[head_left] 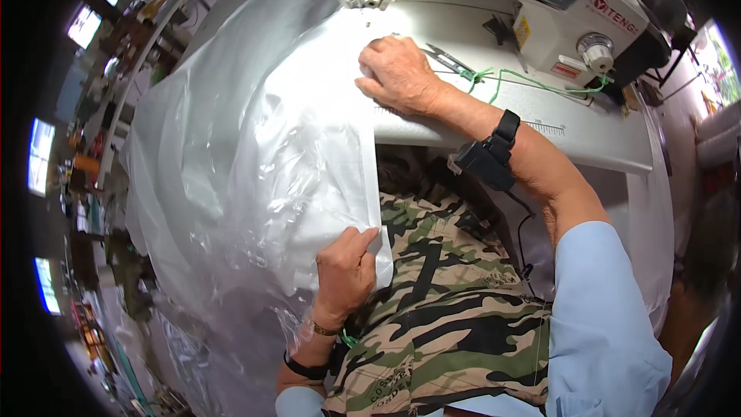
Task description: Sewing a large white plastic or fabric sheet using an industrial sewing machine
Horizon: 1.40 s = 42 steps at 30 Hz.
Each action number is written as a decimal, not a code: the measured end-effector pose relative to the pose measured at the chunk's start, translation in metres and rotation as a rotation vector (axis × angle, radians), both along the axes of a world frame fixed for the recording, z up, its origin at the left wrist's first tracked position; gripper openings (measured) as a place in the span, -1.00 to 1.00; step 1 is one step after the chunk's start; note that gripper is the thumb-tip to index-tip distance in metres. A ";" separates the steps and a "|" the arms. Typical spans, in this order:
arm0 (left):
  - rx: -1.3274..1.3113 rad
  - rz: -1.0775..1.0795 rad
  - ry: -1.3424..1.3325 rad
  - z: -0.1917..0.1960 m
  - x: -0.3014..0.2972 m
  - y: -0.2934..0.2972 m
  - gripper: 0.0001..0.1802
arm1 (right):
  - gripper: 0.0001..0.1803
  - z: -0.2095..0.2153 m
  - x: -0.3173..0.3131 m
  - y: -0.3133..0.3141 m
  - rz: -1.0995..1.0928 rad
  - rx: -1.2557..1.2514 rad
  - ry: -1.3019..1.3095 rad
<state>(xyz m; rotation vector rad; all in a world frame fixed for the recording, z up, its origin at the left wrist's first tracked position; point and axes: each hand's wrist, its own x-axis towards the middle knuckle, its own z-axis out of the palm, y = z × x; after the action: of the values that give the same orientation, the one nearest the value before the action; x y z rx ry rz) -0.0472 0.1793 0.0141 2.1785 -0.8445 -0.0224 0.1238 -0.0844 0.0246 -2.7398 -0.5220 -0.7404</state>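
A large sheet of translucent white plastic [301, 154] drapes over the left of the sewing machine bed and hangs toward my lap. Its right side has a straight folded edge. My left hand [345, 269] is closed in a pinch on that edge, low down above my camouflage apron [455, 301]. Up on the machine bed, my right hand [400, 73] has its fingers curled at the upper part of the same edge, close below the needle area. The fingertips are partly hidden there. The sewing machine [532, 8] stands beyond it, its lamp lighting the plastic brightly.
Thread snips [448, 60] lie on the bed right of my right hand, with a green cord [540, 85] running toward the machine's handwheel [596, 52]. A dark cable [525, 224] hangs below the table edge. Shelves and windows line the far left.
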 end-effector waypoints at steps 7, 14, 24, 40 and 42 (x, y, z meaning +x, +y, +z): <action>0.024 0.020 -0.146 0.010 0.046 -0.009 -0.74 | -0.32 0.002 0.001 -0.003 0.017 -0.001 0.269; 0.071 0.026 -0.288 0.029 0.104 -0.034 -0.81 | -0.10 0.002 -0.003 -0.003 0.075 -0.046 0.330; 0.247 0.125 -0.393 0.040 0.189 -0.076 -0.80 | -0.35 0.020 -0.004 0.006 0.094 0.148 0.408; 0.172 -0.125 0.196 -0.120 0.009 0.018 -0.61 | -0.30 0.007 -0.024 0.005 0.101 0.668 0.276; 0.300 0.074 0.163 -0.130 0.018 0.036 -0.59 | -0.32 0.022 -0.063 0.011 0.125 0.903 0.519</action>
<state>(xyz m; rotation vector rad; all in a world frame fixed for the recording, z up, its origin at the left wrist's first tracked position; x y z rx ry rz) -0.0296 0.2155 -0.1158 2.4463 -0.7025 -0.3035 0.0604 -0.0737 0.0462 -1.9021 -0.1645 -0.1327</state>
